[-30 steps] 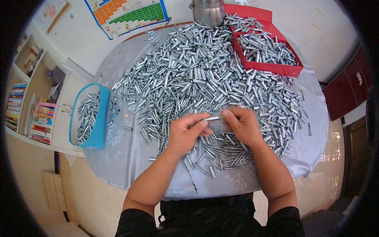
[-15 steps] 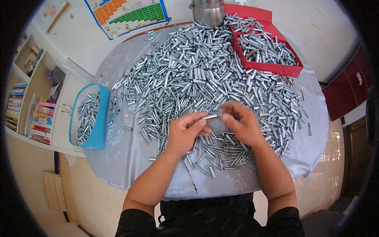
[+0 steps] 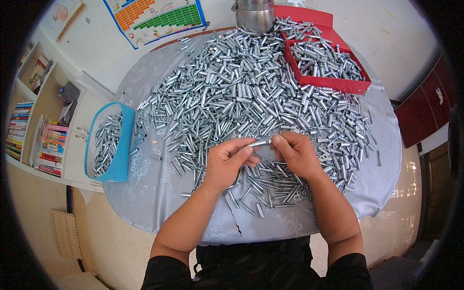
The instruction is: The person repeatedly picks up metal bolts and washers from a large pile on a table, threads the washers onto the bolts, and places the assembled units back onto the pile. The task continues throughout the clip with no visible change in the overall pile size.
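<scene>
Over the near part of the heap, my left hand [image 3: 227, 162] pinches a shiny metal sleeve anchor [image 3: 258, 143] between thumb and fingers, its length pointing right. My right hand [image 3: 298, 153] is closed at the anchor's right end, thumb against the fingers; any small part inside that pinch is hidden. Around and beyond both hands spreads a large heap of silver metal sleeves [image 3: 232, 92]. Loose bolts [image 3: 270, 195] lie below the hands, with small washers or nuts [image 3: 302, 194] beside them near my right wrist.
A blue container [image 3: 126, 145] with metal parts stands at the left table edge. At the back right sits an opened red box [image 3: 333, 86] full of parts, near a steel pot [image 3: 255, 17]. The grey tablecloth [image 3: 159, 203] has a dark tear in front.
My right hand has come down slightly, and its thumb and fingers have closed at the anchor's right end. My left hand keeps its hold in nearly the same place.
</scene>
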`<move>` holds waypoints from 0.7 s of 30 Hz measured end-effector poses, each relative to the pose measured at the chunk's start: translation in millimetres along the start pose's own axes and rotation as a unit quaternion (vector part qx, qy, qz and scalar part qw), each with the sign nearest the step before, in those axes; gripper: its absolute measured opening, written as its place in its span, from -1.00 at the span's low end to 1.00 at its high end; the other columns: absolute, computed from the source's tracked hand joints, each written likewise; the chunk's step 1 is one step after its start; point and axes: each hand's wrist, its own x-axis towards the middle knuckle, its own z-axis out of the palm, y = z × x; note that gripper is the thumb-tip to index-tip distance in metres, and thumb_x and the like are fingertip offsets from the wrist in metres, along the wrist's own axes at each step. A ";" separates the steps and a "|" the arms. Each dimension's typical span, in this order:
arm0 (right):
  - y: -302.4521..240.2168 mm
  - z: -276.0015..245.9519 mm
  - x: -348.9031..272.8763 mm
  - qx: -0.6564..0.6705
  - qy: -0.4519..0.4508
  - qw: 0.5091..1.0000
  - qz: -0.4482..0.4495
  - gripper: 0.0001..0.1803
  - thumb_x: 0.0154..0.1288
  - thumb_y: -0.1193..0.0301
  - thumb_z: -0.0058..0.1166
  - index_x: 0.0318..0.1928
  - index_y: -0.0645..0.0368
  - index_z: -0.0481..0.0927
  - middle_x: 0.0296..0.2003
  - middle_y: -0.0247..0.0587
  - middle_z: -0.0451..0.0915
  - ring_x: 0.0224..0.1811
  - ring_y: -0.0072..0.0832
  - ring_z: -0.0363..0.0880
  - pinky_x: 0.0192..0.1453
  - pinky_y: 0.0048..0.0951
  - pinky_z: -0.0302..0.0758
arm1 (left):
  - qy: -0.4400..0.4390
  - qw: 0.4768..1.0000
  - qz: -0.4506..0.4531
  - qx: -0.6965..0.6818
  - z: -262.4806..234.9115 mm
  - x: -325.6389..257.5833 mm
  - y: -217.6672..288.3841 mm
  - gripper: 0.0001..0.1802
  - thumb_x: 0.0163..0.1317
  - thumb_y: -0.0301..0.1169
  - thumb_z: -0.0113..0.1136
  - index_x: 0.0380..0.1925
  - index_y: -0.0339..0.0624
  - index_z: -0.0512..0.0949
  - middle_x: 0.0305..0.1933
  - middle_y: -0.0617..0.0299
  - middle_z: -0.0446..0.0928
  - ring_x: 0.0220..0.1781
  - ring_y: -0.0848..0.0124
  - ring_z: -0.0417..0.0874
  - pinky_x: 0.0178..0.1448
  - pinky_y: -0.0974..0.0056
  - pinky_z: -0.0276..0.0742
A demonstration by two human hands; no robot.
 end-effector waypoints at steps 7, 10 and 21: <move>-6.5 -4.2 0.0 -0.064 -0.048 0.995 0.066 -0.79 0.31 0.36 0.18 -0.28 0.31 0.59 -0.44 -0.29 0.58 -0.39 -0.61 0.49 -0.25 -0.51 0.46 | 0.002 1.000 0.004 0.000 -1.5 -1.1 -0.7 -0.73 0.33 -0.56 0.08 0.01 -0.38 0.54 -0.15 0.00 0.66 -0.28 0.36 0.72 -0.20 0.32 0.70; -5.7 3.0 -1.0 0.041 0.021 0.998 -0.032 -0.80 0.30 0.39 0.19 -0.27 0.31 0.59 -0.42 -0.28 0.59 -0.36 -0.61 0.51 -0.21 -0.52 0.47 | -0.001 1.000 0.000 -0.005 -1.0 0.6 -1.9 -0.73 0.33 -0.56 0.08 0.01 -0.38 0.54 -0.15 0.00 0.66 -0.28 0.36 0.72 -0.20 0.32 0.70; -2.8 -3.7 1.1 -0.021 -0.035 0.999 0.016 -0.80 0.31 0.37 0.19 -0.21 0.28 0.59 -0.40 -0.28 0.58 -0.36 -0.64 0.50 -0.22 -0.55 0.46 | -0.005 1.000 -0.001 0.007 -1.2 -0.3 -1.6 -0.74 0.32 -0.56 0.09 0.00 -0.38 0.55 -0.15 0.01 0.66 -0.28 0.35 0.72 -0.20 0.31 0.71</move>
